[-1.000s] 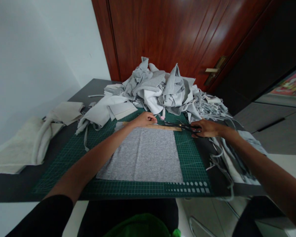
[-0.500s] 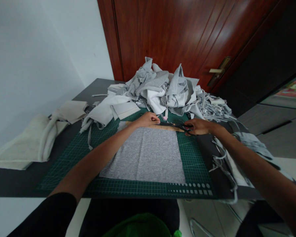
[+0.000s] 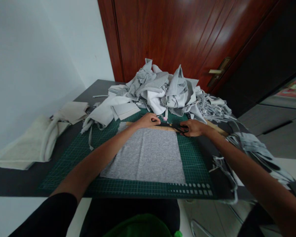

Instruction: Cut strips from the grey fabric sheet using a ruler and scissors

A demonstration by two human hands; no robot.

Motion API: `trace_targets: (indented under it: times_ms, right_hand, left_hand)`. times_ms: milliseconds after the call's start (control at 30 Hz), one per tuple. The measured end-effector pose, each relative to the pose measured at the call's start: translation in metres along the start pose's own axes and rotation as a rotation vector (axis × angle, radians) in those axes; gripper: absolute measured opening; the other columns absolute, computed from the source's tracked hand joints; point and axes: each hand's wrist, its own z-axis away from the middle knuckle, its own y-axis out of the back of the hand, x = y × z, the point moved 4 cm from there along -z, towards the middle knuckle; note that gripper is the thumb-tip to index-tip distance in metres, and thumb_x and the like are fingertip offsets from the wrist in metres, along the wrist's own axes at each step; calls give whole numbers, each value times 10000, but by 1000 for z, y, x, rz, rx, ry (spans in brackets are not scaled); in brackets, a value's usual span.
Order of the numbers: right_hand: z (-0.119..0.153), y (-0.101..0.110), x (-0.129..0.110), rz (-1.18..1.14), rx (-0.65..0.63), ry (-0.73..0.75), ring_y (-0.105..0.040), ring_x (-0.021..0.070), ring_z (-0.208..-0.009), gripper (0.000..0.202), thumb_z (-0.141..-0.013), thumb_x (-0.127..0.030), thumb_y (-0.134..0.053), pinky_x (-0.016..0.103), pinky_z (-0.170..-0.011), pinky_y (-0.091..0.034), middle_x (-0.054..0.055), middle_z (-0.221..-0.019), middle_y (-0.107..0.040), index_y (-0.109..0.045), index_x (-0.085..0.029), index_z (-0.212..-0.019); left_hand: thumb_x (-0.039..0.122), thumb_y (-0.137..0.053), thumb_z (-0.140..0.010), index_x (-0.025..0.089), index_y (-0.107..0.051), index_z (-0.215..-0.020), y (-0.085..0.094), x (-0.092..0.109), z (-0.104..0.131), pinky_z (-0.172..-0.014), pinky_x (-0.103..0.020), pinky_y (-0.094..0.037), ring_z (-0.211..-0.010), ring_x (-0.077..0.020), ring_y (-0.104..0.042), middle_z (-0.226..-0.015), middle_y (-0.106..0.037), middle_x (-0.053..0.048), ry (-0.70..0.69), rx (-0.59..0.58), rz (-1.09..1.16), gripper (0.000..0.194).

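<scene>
A light grey cloth lies flat, with a wooden ruler across its far edge. My right hand is closed around the handles of black scissors, whose blades point left along the ruler. At the blade end is my left hand, its fingers curled in a pinch over the cloth's far edge. What sits between those fingers is too small to make out. Beneath the cloth is a green cutting mat with grid lines.
A heap of grey and white cloth rises behind the mat, with thin scraps at its right. Cream fabric lies at the left. Striped cloth pieces and loose strips lie by my right arm. A wooden door stands behind.
My right hand has moved slightly left with the scissors, along the ruler. My left hand has stayed nearly in place. The cloth lies as before.
</scene>
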Motion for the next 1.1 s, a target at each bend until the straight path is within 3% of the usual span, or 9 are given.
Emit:
trace_targets:
  times_ms: [300, 600, 1100]
  right_hand:
    - [-7, -6, -6, -76, 36, 58, -513, 172, -623, 202, -809, -382, -683, 317, -614, -299, 20, -710, -616, -555, -231, -769]
    - [-10, -8, -3, -235, 10, 81, -504, 162, -623, 250, -776, -404, -691, 318, -618, -307, -9, -679, -571, -510, -238, -725]
    - [-17, -16, 4, -487, -45, 78, -516, 166, -664, 274, -735, -471, -716, 317, -644, -386, -19, -694, -562, -592, -226, -741]
  left_hand:
    - [315, -758, -959, 211, -863, -918, 2, -2, 1, -838, -318, -383, -808, -180, -564, -766, -659, -17, 27, 34, -155, 153]
    - [327, -743, -973, 201, -872, -945, 1, -5, 1, -755, -303, -362, -757, -161, -562, -760, -680, -22, 50, -7, -123, 182]
    - [348, -743, -942, 182, -879, -931, 1, -15, -2, -682, -259, -375, -717, -149, -605, -778, -769, -33, 73, -43, -30, 214]
